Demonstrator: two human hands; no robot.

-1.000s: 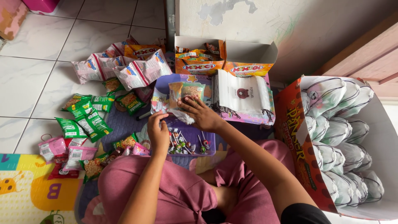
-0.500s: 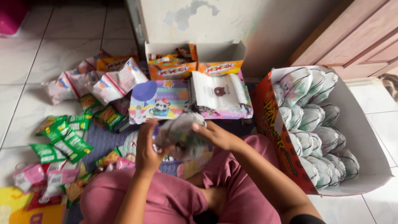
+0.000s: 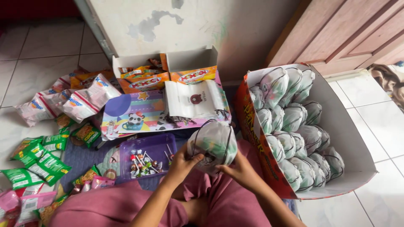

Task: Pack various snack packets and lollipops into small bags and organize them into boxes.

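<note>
at lower centre of the frame, the left hand (image 3: 182, 164) and right hand (image 3: 240, 170) close their fingers around a filled white drawstring pouch (image 3: 212, 145). risk: the cord appears slack; contents may spill into the purple lollipop tray (image 3: 145, 162) beside it.

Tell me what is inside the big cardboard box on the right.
The cardboard box holds rows of filled white drawstring pouches, packed close. Whatever lies beneath them, and what the pouches contain, is covered.
</note>
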